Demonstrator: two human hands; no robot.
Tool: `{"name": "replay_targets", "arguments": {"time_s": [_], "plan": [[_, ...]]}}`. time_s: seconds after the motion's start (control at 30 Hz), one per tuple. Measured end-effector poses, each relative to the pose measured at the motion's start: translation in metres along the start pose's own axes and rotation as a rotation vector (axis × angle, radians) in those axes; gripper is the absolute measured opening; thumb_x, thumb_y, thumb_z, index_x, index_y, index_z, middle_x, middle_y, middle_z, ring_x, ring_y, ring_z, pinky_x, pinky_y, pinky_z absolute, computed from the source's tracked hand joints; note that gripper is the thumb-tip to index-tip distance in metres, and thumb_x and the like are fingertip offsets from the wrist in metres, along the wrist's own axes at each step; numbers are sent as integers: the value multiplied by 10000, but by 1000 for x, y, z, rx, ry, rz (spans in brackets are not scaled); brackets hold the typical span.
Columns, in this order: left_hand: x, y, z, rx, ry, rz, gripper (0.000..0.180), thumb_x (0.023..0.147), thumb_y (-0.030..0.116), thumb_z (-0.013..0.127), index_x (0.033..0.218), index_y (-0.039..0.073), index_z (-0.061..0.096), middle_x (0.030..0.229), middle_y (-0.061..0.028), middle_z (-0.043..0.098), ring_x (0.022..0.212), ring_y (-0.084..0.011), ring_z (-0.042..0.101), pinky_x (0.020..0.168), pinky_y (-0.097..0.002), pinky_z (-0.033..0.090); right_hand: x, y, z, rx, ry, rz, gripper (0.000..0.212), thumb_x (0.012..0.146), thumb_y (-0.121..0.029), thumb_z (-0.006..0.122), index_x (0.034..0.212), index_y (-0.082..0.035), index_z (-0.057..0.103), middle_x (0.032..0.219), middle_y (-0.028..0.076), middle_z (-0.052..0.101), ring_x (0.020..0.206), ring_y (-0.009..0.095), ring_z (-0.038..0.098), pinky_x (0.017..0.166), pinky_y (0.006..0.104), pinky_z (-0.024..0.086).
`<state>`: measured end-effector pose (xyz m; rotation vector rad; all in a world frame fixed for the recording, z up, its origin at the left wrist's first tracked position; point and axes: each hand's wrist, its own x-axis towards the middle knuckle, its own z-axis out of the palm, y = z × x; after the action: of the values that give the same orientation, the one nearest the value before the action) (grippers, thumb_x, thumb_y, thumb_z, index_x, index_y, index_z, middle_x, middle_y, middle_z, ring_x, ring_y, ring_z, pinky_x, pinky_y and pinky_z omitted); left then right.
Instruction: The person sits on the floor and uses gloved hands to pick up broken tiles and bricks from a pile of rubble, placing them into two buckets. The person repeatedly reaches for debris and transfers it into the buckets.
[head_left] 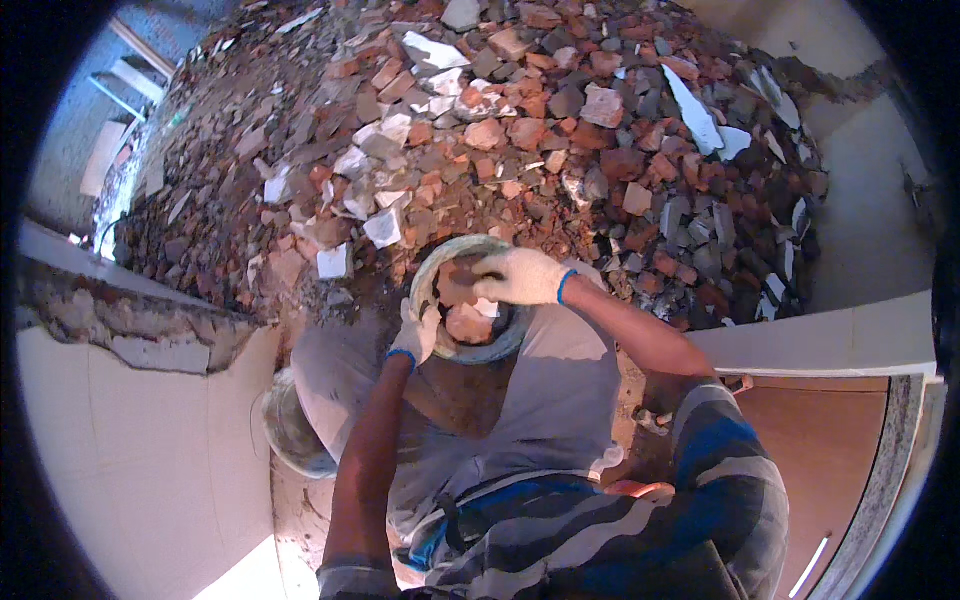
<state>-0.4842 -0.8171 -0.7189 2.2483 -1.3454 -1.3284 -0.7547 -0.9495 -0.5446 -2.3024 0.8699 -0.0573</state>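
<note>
A round, pale, dusty basin sits between my knees at the foot of the rubble, with several pieces of broken brick in it. My right hand, in a cream work glove with a blue cuff, reaches over its right side. The fingers are closed on a flat reddish-brown brick piece above the basin. My left hand, gloved alike, is closed at the left rim; its fingertips are partly hidden. Below the held piece, a rounded brick chunk and a small white fragment lie inside.
A large heap of broken brick and plaster rises ahead. Another basin stands by my left leg. Broken wall edges flank me on the left, and a low white wall on the right. A hammer-like tool lies by my right leg.
</note>
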Motion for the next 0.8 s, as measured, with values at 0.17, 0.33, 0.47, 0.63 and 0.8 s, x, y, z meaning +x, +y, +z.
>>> {"name": "replay_targets", "arguments": {"time_s": [0.17, 0.33, 0.47, 0.63, 0.8], "plan": [[-15, 15, -6, -9, 9, -54, 1130, 1001, 741, 440, 1684, 42, -127, 1645, -414, 282, 1458, -512, 456, 1215, -502, 369, 14, 77, -55, -54, 451, 291, 573, 968, -504, 618, 1272, -30, 719, 1206, 257, 735, 1114, 429, 712, 985, 501, 553], [-12, 15, -4, -23, 23, -60, 1239, 949, 719, 571, 1664, -61, -74, 1652, -409, 273, 1485, -509, 421, 1192, -469, 396, 38, 160, -144, -124, 966, 576, 643, 907, -555, 661, 1226, 3, 691, 1194, 268, 741, 1117, 443, 715, 982, 517, 558], [-15, 19, -2, 12, 80, -77, 1162, 956, 707, 525, 1693, 56, -95, 1613, -409, 347, 1409, -530, 503, 1188, -543, 403, 55, 223, -194, 2, 1021, 846, 806, 899, -640, 649, 1349, 29, 640, 1311, 296, 698, 1239, 452, 668, 1058, 489, 514], [-19, 28, -4, -32, 90, -78, 1145, 938, 678, 552, 1701, 55, -31, 1603, -400, 375, 1424, -521, 494, 1197, -542, 392, 91, 294, -193, 41, 1003, 986, 728, 847, -560, 699, 1305, 7, 708, 1354, 249, 701, 1297, 384, 663, 1061, 477, 527], [-24, 29, -4, -26, 79, -138, 1179, 933, 734, 542, 1694, 10, 6, 1652, -369, 320, 1472, -508, 443, 1220, -507, 371, 99, 338, -185, 280, 954, 1051, 755, 845, -573, 739, 1243, 69, 731, 1190, 206, 776, 1109, 325, 751, 929, 434, 566]]}}
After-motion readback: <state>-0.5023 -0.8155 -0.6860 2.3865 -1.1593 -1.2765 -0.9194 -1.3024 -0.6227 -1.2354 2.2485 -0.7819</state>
